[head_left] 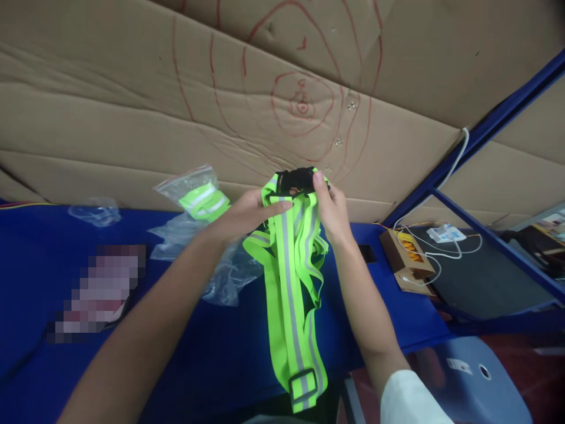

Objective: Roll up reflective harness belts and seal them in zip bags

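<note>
Between my two hands hangs a bundle of neon-green reflective straps [289, 282] with grey stripes, likely a reflective vest or harness. A black slide buckle [303, 386] sits at its lower end, beyond the table's front edge. My left hand [251, 212] grips the top of the straps from the left, thumb laid across them. At the upper right, my right hand [330, 203] pinches the black part [295, 179] at the top of the bundle. Behind my left hand lies a clear zip bag [189, 182] holding another folded green reflective strap [205, 201].
Crumpled clear plastic bags [225, 282] lie on the blue table [194, 353]. A pixelated flat object [101, 288] is at left. Cardboard [110, 112] with red rings stands behind. At right are an open cardboard box [406, 253], a white power strip [445, 234], cables and a blue-grey stool [477, 377].
</note>
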Demonstrator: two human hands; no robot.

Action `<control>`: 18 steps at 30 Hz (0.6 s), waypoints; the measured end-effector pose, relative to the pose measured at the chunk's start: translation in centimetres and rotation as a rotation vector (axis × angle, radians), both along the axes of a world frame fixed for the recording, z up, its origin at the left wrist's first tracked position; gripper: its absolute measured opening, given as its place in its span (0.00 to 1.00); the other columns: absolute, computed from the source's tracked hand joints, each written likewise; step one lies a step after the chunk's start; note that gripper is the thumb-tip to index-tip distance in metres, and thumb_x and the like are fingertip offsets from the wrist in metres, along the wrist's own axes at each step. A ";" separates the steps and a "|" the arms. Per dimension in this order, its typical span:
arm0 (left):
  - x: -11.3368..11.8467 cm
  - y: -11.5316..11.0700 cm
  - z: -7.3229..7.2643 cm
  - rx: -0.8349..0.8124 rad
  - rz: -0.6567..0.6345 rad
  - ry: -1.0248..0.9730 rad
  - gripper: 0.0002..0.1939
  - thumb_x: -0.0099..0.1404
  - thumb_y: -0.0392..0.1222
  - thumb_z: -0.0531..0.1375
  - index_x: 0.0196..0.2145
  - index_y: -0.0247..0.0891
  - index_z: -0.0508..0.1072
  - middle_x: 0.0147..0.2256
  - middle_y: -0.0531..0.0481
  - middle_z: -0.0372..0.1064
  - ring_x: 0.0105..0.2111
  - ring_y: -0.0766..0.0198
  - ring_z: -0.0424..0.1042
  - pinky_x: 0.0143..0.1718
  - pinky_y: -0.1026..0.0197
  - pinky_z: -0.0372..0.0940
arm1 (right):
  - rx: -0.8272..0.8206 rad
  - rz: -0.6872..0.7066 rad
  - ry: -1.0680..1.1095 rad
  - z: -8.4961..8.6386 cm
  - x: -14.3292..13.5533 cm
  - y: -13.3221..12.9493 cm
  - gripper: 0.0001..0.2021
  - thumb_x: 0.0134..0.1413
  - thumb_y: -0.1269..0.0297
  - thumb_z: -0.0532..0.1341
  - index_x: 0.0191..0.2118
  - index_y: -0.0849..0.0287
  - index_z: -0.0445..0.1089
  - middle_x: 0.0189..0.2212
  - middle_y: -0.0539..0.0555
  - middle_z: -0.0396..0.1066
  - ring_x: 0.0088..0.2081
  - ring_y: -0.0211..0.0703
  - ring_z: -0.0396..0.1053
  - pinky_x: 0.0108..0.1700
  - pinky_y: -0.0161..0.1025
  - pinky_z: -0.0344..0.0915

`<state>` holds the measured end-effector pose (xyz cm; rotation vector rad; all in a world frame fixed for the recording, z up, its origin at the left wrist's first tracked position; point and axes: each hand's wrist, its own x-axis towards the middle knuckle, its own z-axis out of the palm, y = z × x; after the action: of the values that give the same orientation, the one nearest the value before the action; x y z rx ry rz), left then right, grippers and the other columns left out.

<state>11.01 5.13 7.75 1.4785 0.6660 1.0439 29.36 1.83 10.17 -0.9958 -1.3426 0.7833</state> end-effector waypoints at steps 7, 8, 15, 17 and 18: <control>-1.0 0.5 0.3 -0.079 -0.063 -0.208 0.26 0.59 0.53 0.73 0.52 0.39 0.79 0.44 0.43 0.81 0.40 0.54 0.81 0.46 0.54 0.74 | -0.133 0.221 0.080 -0.5 0.4 0.3 0.21 0.46 0.49 0.76 0.41 0.56 0.78 0.37 0.51 0.80 0.34 0.40 0.75 0.38 0.36 0.72; -0.8 0.4 0.3 -0.088 -0.085 -0.208 0.26 0.59 0.53 0.73 0.52 0.39 0.79 0.44 0.43 0.81 0.39 0.54 0.81 0.45 0.55 0.74 | -0.183 0.217 0.112 -0.5 0.3 0.4 0.21 0.45 0.48 0.76 0.41 0.57 0.78 0.35 0.51 0.80 0.31 0.38 0.74 0.34 0.35 0.71; 0.7 0.1 0.0 0.049 0.169 -0.058 0.26 0.50 0.47 0.77 0.46 0.38 0.82 0.46 0.47 0.81 0.44 0.55 0.79 0.47 0.58 0.71 | -0.208 0.216 0.171 -0.6 -0.1 0.5 0.25 0.47 0.47 0.75 0.46 0.55 0.75 0.43 0.54 0.80 0.42 0.46 0.79 0.46 0.42 0.77; 0.9 -0.2 0.1 0.040 0.203 -0.017 0.24 0.50 0.47 0.77 0.44 0.37 0.82 0.44 0.47 0.81 0.43 0.54 0.78 0.47 0.58 0.71 | -0.144 0.190 0.149 -0.7 -0.2 0.4 0.25 0.48 0.48 0.74 0.49 0.53 0.72 0.47 0.53 0.79 0.48 0.48 0.78 0.52 0.44 0.76; 1.0 -0.3 0.2 0.016 0.188 -0.021 0.24 0.51 0.47 0.76 0.44 0.37 0.82 0.43 0.47 0.81 0.43 0.54 0.79 0.47 0.58 0.71 | -0.130 0.193 0.132 -0.7 -0.2 0.3 0.26 0.49 0.48 0.74 0.50 0.52 0.71 0.49 0.52 0.79 0.51 0.47 0.77 0.54 0.45 0.75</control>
<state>12.01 4.79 7.96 1.4369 0.7944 1.2093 29.12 2.11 9.49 -0.9073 -1.2988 1.0757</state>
